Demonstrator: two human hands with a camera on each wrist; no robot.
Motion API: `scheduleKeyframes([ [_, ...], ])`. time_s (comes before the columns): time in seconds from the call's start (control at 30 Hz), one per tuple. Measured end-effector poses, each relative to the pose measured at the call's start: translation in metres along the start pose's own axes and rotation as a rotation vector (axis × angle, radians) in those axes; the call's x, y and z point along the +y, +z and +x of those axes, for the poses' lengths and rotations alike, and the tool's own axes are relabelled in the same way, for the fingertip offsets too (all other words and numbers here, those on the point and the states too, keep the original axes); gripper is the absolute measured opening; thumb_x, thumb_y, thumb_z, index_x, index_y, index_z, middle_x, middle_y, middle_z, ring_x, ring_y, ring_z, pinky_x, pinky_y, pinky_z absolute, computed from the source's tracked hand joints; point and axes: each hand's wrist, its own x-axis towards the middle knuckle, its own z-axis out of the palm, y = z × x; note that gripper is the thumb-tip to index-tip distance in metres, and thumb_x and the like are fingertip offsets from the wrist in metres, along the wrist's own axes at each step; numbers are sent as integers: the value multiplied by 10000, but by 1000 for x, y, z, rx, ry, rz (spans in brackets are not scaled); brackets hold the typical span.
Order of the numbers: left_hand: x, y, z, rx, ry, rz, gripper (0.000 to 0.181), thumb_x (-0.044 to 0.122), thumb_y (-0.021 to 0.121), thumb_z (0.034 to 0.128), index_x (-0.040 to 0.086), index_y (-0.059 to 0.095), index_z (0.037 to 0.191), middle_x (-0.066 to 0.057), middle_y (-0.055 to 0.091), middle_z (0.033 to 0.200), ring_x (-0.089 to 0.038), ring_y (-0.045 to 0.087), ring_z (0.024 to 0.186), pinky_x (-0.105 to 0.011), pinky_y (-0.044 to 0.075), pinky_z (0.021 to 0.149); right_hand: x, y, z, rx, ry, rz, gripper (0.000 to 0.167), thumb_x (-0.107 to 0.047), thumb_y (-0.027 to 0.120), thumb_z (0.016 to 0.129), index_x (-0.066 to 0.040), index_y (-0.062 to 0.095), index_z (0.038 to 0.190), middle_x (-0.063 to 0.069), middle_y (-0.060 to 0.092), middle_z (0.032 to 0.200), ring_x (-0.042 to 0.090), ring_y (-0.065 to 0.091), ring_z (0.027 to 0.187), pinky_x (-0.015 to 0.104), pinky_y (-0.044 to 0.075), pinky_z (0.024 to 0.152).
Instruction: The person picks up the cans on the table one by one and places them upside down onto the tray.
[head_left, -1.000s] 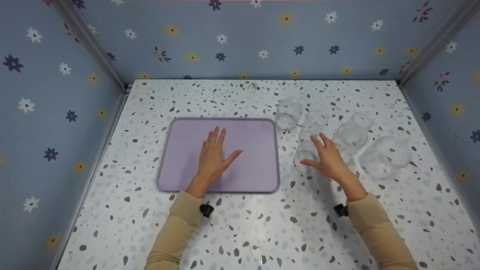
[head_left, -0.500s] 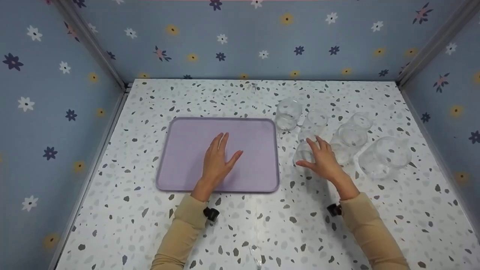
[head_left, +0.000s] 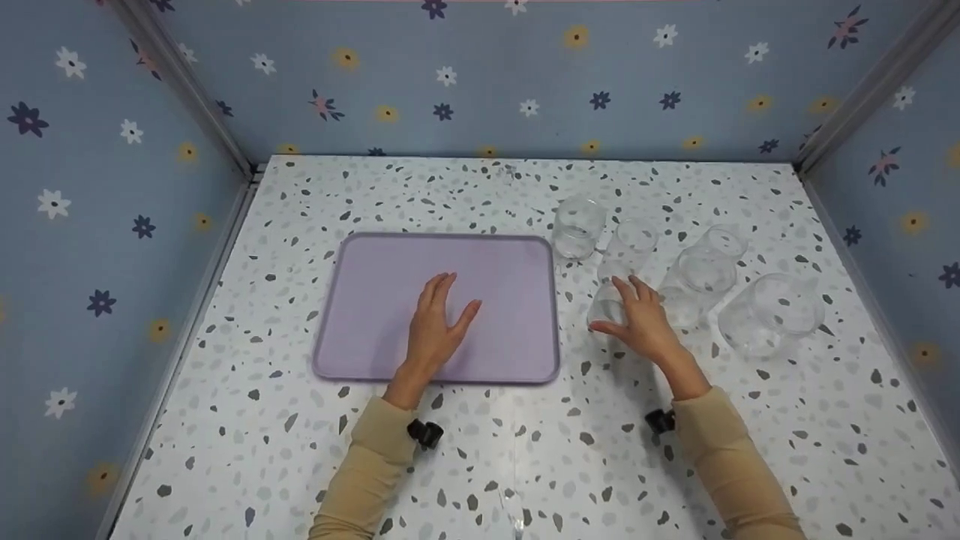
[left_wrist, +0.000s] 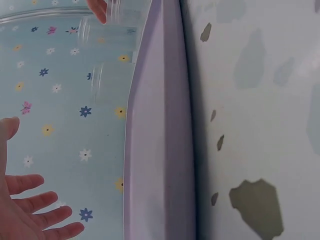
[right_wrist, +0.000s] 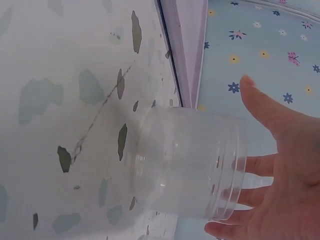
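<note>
A clear cup [head_left: 604,307] with a ridged rim stands on the speckled table, larger in the right wrist view [right_wrist: 180,162]. My right hand [head_left: 643,322] is at its rim with fingers spread. In the right wrist view the fingertips [right_wrist: 250,195] lie behind the rim and the thumb stands apart from it. Whether the fingers touch it I cannot tell. My left hand [head_left: 435,330] hovers over the purple tray [head_left: 510,345], holding nothing, its thumb out to the side.
Several more clear vessels stand right of the tray: a cup [head_left: 577,229] at its far corner, a slim one [head_left: 634,244], a wider one [head_left: 703,274], a small one [head_left: 726,240] and a large spouted jug [head_left: 772,315]. Flowered walls [head_left: 480,90] enclose the table.
My right hand has moved slightly left and lower toward the near clear cup. The left hand has shifted a little right and toward me over the tray. The vessels have not moved.
</note>
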Motion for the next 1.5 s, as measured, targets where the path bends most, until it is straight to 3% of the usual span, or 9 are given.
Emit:
scheduleKeyframes([
  [0.27,3,3,-2,16,1,-35,530,381,548,860,-2,494,1222,-131,473,1220,-236,409,1163,-352,326,968,3,5,0,103,-5,4,776,-322,712,737,65,349,1304,295,320,1254,450,307,1112,546,305,892],
  [0.73,9,10,-3,68,28,-184,437,263,586,857,-44,531,1165,-145,489,1164,-227,447,1119,-346,350,947,-3,5,-8,238,23,101,723,-299,748,698,58,438,1245,257,382,1167,402,350,1051,494,357,836],
  [1.03,15,16,-7,50,0,-288,460,258,587,858,-28,500,1207,-144,436,1206,-234,437,1108,-472,446,782,-21,8,-13,364,-58,204,697,-266,762,686,49,465,1232,238,416,1144,363,394,1059,476,339,879],
  [1.17,20,18,-6,47,4,-301,480,266,589,856,-11,482,1233,-140,417,1230,-224,409,1137,-461,438,796,-28,11,-13,422,-87,250,682,-254,767,679,38,477,1224,221,444,1123,344,431,1017,458,384,820],
  [1.4,26,20,-8,22,30,-344,525,249,604,847,33,430,1293,-140,364,1295,-221,363,1184,-426,412,840,-41,16,-15,433,-104,378,650,-256,752,700,-6,478,1233,167,446,1122,323,453,973,451,463,727],
  [1.5,29,21,-8,-3,58,-365,556,217,617,839,36,397,1316,-143,329,1331,-240,315,1227,-453,347,919,-47,18,-16,448,-136,411,641,-240,753,701,2,477,1228,172,453,1119,322,455,958,453,474,708],
])
